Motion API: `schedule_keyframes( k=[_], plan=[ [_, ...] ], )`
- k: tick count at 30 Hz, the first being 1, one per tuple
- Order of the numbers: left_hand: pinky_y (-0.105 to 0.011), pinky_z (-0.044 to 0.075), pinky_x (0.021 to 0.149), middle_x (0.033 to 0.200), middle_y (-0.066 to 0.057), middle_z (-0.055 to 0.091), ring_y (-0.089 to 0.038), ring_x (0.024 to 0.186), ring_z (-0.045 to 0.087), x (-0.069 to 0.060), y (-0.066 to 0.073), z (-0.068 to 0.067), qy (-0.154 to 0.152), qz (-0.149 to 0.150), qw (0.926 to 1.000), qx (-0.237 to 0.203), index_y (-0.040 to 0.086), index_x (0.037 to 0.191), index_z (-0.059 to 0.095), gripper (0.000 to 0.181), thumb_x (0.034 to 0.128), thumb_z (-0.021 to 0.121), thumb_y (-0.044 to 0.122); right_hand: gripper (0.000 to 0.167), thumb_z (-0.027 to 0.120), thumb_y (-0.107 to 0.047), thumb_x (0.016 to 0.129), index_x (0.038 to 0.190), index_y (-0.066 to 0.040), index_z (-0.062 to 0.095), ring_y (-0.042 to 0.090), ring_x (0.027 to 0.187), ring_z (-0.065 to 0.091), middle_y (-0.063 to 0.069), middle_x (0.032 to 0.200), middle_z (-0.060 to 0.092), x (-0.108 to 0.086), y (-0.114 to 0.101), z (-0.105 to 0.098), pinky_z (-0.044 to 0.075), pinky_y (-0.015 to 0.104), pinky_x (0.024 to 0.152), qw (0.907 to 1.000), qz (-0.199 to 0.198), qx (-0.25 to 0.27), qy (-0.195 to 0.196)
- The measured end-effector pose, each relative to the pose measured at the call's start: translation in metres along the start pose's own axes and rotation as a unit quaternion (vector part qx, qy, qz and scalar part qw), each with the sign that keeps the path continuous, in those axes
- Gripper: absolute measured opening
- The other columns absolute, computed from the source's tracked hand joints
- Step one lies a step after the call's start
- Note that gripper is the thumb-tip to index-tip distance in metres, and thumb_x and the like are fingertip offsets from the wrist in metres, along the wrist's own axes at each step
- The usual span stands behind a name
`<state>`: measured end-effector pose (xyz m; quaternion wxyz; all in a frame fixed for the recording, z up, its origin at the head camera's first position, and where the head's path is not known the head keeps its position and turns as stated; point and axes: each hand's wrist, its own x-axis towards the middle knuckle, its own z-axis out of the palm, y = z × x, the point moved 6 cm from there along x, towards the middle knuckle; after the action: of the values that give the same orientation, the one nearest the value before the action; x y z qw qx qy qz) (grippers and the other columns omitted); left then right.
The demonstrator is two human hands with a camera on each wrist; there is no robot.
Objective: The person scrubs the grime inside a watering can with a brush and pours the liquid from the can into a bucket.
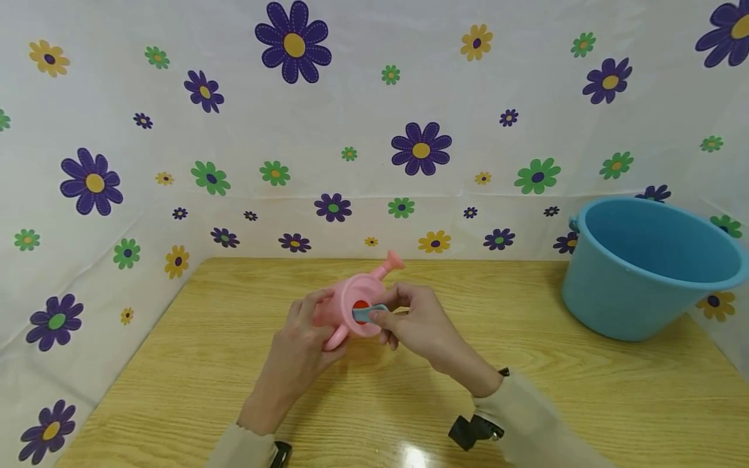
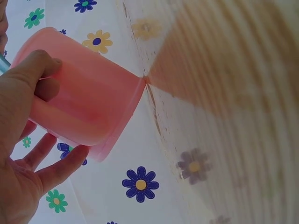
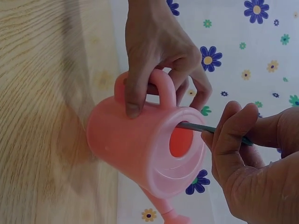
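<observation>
A pink toy watering can point(image 1: 370, 286) leans with its round top opening toward me and its spout pointing away to the right. In the left wrist view, the lower edge of the can point(image 2: 121, 126) meets the table. My left hand point(image 1: 301, 341) holds the can at its handle point(image 3: 166, 88), the thumb lying on the body. Between thumb and fingers, my right hand point(image 1: 421, 325) pinches a slim blue tool point(image 1: 364, 314) that reaches through the opening. Its far end is hidden inside, so its kind is unclear. The can's interior point(image 3: 180, 142) looks orange-red.
A large blue bucket point(image 1: 597, 260) stands on the right side of the wooden table point(image 1: 210, 338). Behind and to the left hangs a white flower-patterned sheet point(image 1: 351, 104). Dark straps point(image 1: 476, 430) sit at the wrists.
</observation>
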<state>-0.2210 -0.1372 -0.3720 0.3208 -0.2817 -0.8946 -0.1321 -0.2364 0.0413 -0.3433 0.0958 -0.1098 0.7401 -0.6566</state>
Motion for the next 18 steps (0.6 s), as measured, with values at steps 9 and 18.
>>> schedule_keyframes(
  k=[9, 18],
  plan=[
    [-0.039, 0.063, 0.058, 0.135, -0.013, 0.057, -0.037, 0.108, 0.061, -0.001, 0.001, 0.0, 0.008, 0.005, 0.9999, -0.004, 0.013, 0.061, 0.069, 0.026, 0.0734, 0.091, 0.018, 0.009, 0.068, -0.004, 0.096, 0.1, 0.003, 0.065, 0.012, 0.056, 0.058, 0.01, 0.086, 0.063, 0.008, 0.006, 0.009, 0.051, 0.021, 0.053, 0.9999, -0.007, -0.01, -0.003],
    [-0.04, 0.064, 0.059, 0.135, -0.014, 0.057, -0.037, 0.108, 0.061, 0.0, 0.001, 0.0, 0.007, 0.0, 1.0, -0.005, 0.012, 0.062, 0.069, 0.025, 0.0728, 0.091, 0.018, 0.006, 0.068, -0.004, 0.095, 0.099, 0.0, 0.067, 0.015, 0.057, 0.059, 0.011, 0.089, 0.064, 0.01, 0.008, 0.006, 0.051, 0.022, 0.052, 0.9999, 0.008, -0.012, 0.002]
  ],
)
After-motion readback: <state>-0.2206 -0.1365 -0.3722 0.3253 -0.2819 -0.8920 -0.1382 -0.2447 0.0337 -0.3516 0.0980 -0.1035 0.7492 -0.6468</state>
